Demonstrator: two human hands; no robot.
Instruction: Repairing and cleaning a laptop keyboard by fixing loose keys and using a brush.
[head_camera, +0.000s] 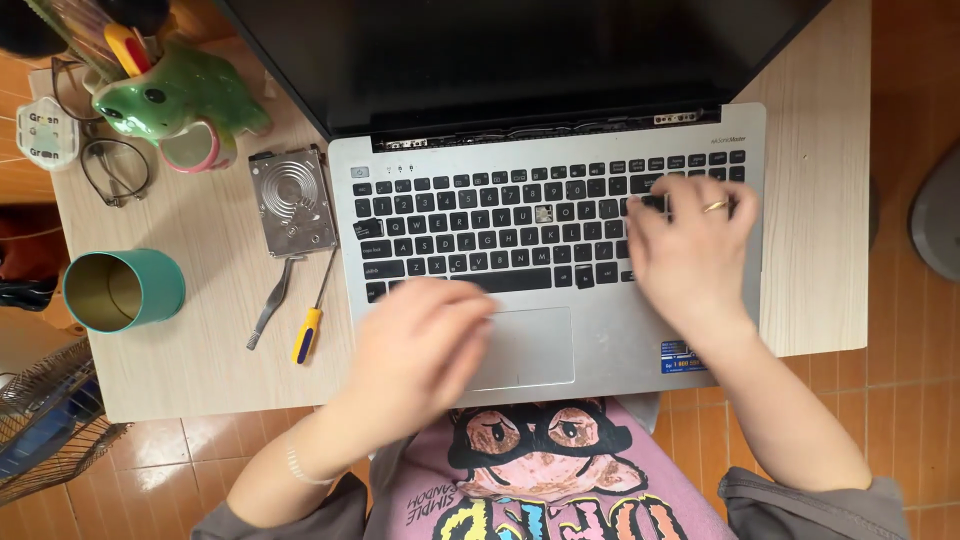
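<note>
A silver laptop (800, 170) with black keys lies open on a light wooden table (830, 90); its screen is dark and one key near the middle of the keyboard (500, 225) is missing. My left hand (420, 345) rests on the palm rest left of the touchpad (525, 345), fingers loosely curled, holding nothing that I can see. My right hand (695, 245), a ring on one finger, lies flat over the right side of the keyboard with fingers spread on the keys.
Left of the laptop lie a bare hard drive (292, 198), metal tweezers (270, 302) and a small yellow-handled screwdriver (310, 325). A teal tin (125, 290), green frog pen holder (175, 95), tape roll (200, 148) and glasses (115, 170) stand further left. A wire basket (50, 420) sits on the floor.
</note>
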